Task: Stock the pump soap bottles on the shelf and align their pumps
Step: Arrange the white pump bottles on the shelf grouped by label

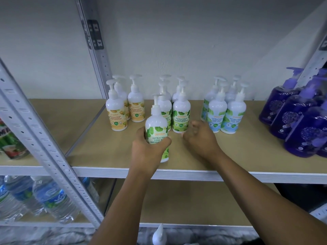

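My left hand [147,149] is wrapped around a white pump bottle with a green leaf label [156,127], standing upright on the tan shelf board [109,149] in front of the green-label group [180,114]. My right hand [199,137] hovers just to its right with fingers loosely curled, holding nothing, near the base of a green bottle. To the left stand three yellow-label bottles [115,112]. To the right stand several blue-label bottles [233,115]. Their white pumps point in differing directions.
Purple pump bottles [299,124] crowd the shelf's right end. Grey perforated uprights [35,131] frame the left side. Water bottles [49,197] lie on the lower left shelf, and a green can [10,144] sits at far left. A white pump top [159,234] shows below.
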`<state>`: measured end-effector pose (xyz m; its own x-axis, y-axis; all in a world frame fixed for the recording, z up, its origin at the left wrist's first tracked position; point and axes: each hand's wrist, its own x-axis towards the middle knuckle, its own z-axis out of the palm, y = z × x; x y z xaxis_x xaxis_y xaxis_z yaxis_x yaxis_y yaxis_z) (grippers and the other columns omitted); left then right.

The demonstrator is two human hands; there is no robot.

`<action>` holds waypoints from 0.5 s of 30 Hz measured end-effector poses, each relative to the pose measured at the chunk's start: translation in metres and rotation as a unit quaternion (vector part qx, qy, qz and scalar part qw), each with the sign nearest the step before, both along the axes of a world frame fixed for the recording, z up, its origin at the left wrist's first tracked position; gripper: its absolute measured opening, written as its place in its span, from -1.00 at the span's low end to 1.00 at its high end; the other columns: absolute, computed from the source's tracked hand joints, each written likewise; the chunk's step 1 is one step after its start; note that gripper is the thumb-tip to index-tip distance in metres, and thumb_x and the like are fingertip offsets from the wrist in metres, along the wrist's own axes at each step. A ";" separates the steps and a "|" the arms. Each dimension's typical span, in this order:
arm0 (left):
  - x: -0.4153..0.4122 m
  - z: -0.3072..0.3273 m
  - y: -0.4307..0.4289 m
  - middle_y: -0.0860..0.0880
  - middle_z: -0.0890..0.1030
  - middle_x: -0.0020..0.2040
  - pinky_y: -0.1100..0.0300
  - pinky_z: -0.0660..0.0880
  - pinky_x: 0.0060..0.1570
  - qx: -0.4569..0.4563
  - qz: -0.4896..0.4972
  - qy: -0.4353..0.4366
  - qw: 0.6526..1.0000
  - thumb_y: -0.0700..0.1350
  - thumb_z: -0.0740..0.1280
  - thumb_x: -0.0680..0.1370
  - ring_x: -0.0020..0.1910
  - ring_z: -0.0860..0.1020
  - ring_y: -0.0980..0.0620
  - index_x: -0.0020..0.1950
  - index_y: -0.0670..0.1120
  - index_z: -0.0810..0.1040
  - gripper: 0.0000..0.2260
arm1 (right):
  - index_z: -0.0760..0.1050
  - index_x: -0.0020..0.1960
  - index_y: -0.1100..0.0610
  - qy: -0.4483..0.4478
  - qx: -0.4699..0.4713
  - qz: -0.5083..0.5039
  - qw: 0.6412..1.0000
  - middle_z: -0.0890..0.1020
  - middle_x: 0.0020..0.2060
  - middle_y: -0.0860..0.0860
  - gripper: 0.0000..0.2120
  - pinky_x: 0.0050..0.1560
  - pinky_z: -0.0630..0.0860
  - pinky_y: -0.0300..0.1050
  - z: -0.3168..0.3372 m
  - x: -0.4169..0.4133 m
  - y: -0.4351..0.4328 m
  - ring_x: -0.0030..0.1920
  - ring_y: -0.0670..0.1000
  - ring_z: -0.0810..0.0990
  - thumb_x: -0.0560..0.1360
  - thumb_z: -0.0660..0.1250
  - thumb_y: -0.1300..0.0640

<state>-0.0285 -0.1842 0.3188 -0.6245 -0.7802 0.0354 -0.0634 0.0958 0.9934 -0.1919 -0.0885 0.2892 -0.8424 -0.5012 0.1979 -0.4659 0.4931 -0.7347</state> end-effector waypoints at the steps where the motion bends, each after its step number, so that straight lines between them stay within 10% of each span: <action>1: -0.001 0.000 0.000 0.01 0.68 -0.06 0.41 0.51 -0.37 -0.011 -0.007 0.006 1.000 -0.14 0.55 0.42 -0.13 0.66 0.09 0.20 -0.04 0.54 -0.62 | 0.56 0.09 0.13 0.012 0.014 0.010 1.000 0.53 0.03 0.01 -0.73 0.06 0.42 -0.12 -0.001 0.004 0.006 0.12 0.03 0.49 0.44 0.39 0.04; 15: 0.001 -0.020 -0.003 0.13 0.58 0.12 0.17 0.60 0.07 -0.091 -0.051 -0.035 0.994 -0.05 0.64 0.29 0.04 0.60 0.28 0.28 0.08 0.39 -0.35 | 0.46 0.41 -0.03 0.116 0.189 0.059 0.973 0.38 0.47 -0.06 -0.48 0.48 0.18 -0.01 -0.014 0.028 0.045 0.47 0.02 0.29 0.54 0.23 -0.26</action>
